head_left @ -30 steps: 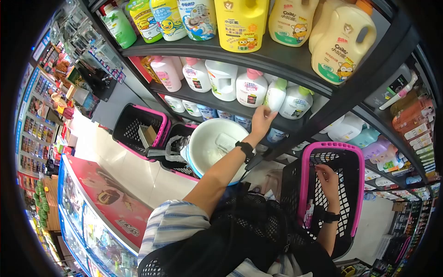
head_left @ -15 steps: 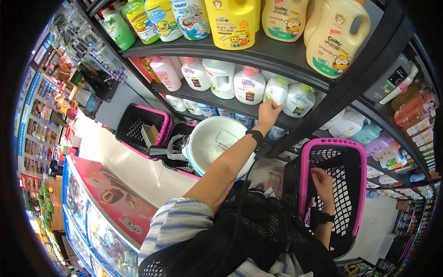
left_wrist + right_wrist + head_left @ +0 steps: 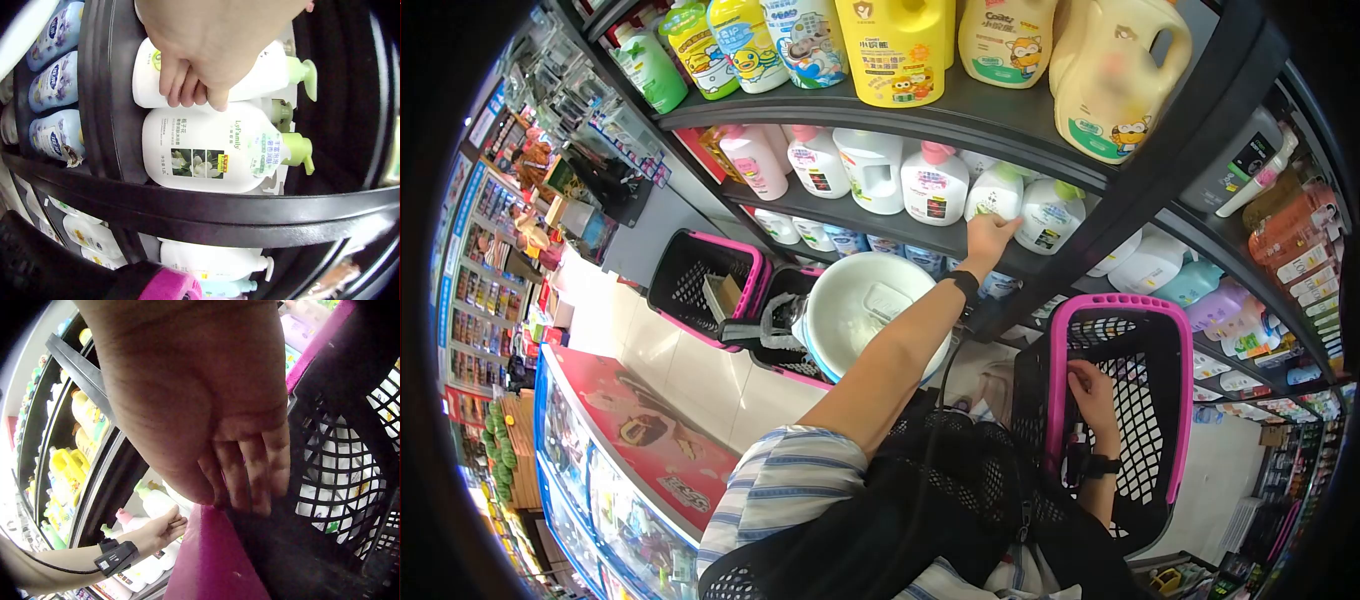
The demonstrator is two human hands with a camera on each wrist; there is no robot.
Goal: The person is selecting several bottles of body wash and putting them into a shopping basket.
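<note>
On the middle shelf, a white pump bottle (image 3: 996,192) with a pale green top stands upright, and my left hand (image 3: 990,240) grips its lower front with curled fingers. In the left wrist view, my fingertips lie across the lower body of that white pump bottle (image 3: 262,78). Close beside it is a wider white LyFamily pump bottle (image 3: 194,153) with a green pump and a white flower label. My right hand (image 3: 1092,395) hangs over the black basket with a pink rim (image 3: 1057,400). Its fingers (image 3: 240,481) are loosely curled, near the pink rim, holding nothing.
A white basin (image 3: 835,345) sits low under my left forearm, over a second black basket. Another black basket (image 3: 745,270) with a pink rim stands farther left. Large yellow jugs (image 3: 890,60) line the shelf above. A dark shelf post (image 3: 1125,205) rises right of the bottles.
The white pump bottle has gone from tilted to upright as my left hand moved up and in toward the shelf. My right hand stays over the basket.
</note>
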